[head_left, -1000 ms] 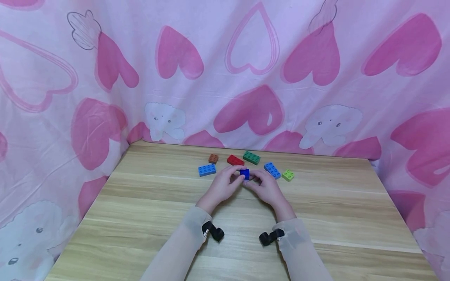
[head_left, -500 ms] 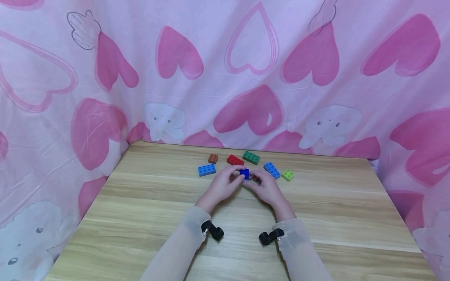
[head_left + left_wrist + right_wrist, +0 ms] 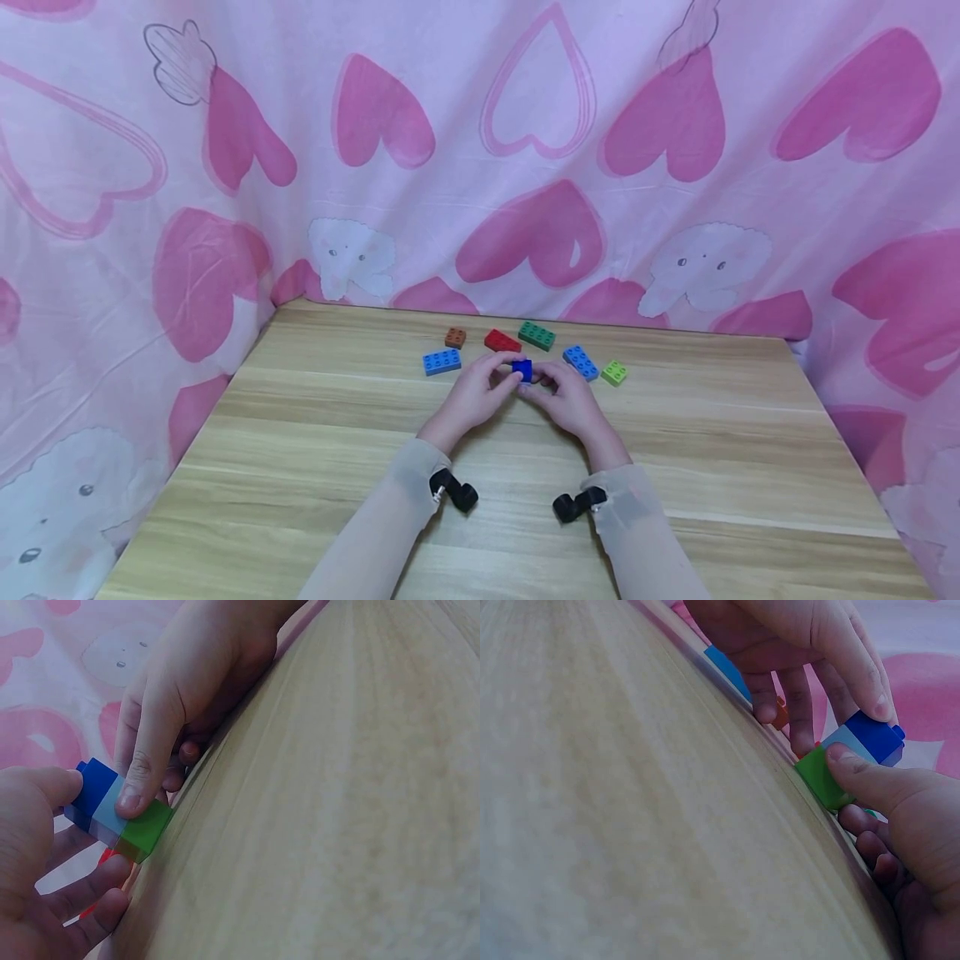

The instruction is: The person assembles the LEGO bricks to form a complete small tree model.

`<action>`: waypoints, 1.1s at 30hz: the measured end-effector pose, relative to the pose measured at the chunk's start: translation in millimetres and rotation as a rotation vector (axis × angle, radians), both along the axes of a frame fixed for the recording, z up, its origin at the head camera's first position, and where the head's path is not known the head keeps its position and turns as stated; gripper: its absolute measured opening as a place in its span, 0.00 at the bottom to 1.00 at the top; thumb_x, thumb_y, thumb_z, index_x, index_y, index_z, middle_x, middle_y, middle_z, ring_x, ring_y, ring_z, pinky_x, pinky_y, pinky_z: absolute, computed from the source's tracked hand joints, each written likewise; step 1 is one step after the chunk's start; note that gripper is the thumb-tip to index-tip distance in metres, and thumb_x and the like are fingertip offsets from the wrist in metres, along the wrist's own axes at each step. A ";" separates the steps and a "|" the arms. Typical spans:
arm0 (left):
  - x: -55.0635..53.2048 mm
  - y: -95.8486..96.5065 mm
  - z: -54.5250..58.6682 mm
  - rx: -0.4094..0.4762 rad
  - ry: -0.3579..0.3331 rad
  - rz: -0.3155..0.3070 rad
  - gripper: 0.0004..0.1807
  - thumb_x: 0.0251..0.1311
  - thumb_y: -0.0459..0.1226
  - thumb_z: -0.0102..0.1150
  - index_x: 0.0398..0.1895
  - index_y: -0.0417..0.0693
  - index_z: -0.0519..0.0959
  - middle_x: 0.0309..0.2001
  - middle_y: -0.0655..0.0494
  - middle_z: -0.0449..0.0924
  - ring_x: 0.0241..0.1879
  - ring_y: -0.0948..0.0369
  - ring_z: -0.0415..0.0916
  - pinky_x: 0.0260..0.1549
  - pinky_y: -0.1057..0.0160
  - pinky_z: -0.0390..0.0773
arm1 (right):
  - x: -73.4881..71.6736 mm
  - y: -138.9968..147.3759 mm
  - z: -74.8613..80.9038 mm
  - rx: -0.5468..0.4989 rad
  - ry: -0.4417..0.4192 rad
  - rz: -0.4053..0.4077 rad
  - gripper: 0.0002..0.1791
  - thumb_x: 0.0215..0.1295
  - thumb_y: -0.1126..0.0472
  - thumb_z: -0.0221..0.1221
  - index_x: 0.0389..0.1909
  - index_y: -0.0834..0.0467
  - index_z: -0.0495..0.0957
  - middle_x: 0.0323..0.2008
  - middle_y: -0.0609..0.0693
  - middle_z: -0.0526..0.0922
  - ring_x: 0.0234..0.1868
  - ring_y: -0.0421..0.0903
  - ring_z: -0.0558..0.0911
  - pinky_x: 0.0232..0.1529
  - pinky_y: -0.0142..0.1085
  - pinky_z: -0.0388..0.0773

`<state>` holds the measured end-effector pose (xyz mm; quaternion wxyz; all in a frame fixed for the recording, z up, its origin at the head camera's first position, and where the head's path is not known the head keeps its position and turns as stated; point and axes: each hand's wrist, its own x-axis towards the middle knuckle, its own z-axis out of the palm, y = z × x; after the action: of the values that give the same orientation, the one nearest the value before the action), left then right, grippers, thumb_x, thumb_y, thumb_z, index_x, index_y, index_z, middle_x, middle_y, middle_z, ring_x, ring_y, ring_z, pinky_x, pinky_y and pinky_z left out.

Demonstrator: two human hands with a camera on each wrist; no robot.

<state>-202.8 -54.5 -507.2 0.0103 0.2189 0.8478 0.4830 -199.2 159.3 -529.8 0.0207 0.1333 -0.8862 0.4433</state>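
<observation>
Three toy bricks form a small upright stack: a dark blue brick (image 3: 522,370) on top, a light blue brick (image 3: 109,820) in the middle and a green brick (image 3: 150,829) at the bottom, on or close to the tabletop. My left hand (image 3: 476,395) pinches the dark blue brick with thumb and fingers. Lower down, my right hand (image 3: 562,395) grips the stack, its thumb pressed on the light blue brick. From the head view the hands hide most of the lower bricks.
Around the hands on the wooden table (image 3: 300,467) lie a brown brick (image 3: 455,337), a red brick (image 3: 502,340), a dark green brick (image 3: 537,335), a blue brick (image 3: 442,362), another blue brick (image 3: 581,363) and a lime brick (image 3: 614,372). A heart-patterned curtain (image 3: 420,200) hangs behind.
</observation>
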 end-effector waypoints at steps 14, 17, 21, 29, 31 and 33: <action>1.1 -0.5 1.1 0.012 -0.003 0.001 0.19 0.82 0.42 0.61 0.71 0.49 0.81 0.66 0.50 0.83 0.60 0.54 0.84 0.61 0.52 0.84 | 0.0 -0.3 0.1 0.001 -0.009 -0.001 0.19 0.71 0.52 0.75 0.59 0.54 0.88 0.48 0.49 0.86 0.50 0.50 0.81 0.56 0.47 0.79; 1.2 -0.8 2.0 0.010 -0.004 0.002 0.20 0.82 0.42 0.61 0.71 0.49 0.80 0.66 0.49 0.83 0.60 0.54 0.84 0.61 0.51 0.84 | 0.0 -0.8 0.8 0.000 -0.012 0.000 0.20 0.71 0.52 0.75 0.59 0.54 0.88 0.48 0.49 0.86 0.51 0.50 0.81 0.56 0.48 0.79; 1.7 -0.7 2.8 -0.001 -0.004 0.005 0.20 0.82 0.41 0.61 0.71 0.49 0.80 0.65 0.49 0.83 0.58 0.54 0.85 0.60 0.51 0.84 | 0.1 -0.9 1.6 0.000 -0.014 0.000 0.20 0.71 0.51 0.75 0.60 0.54 0.88 0.48 0.49 0.86 0.51 0.50 0.80 0.56 0.48 0.79; 1.3 0.9 2.4 0.000 -0.009 0.010 0.21 0.82 0.41 0.61 0.72 0.47 0.80 0.67 0.48 0.83 0.57 0.54 0.86 0.59 0.51 0.85 | 0.5 -0.8 2.5 0.004 -0.022 0.003 0.21 0.72 0.52 0.74 0.60 0.55 0.88 0.48 0.49 0.86 0.51 0.50 0.80 0.56 0.47 0.79; 1.2 0.9 2.2 0.001 -0.012 0.010 0.21 0.82 0.41 0.60 0.72 0.47 0.79 0.67 0.48 0.82 0.57 0.54 0.86 0.59 0.51 0.85 | 0.6 -1.1 2.5 0.001 -0.025 0.000 0.21 0.72 0.52 0.74 0.60 0.55 0.88 0.48 0.49 0.86 0.51 0.50 0.80 0.56 0.47 0.79; 1.4 0.9 2.0 0.002 -0.016 0.008 0.21 0.82 0.41 0.60 0.73 0.47 0.79 0.67 0.48 0.82 0.56 0.54 0.86 0.58 0.51 0.85 | 1.0 -1.2 2.5 -0.002 -0.023 -0.002 0.20 0.72 0.52 0.74 0.60 0.55 0.88 0.48 0.50 0.86 0.51 0.50 0.80 0.55 0.47 0.79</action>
<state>-201.4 -53.7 -505.1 0.0150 0.2114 0.8481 0.4855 -198.2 158.1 -527.2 0.0111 0.1271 -0.8860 0.4457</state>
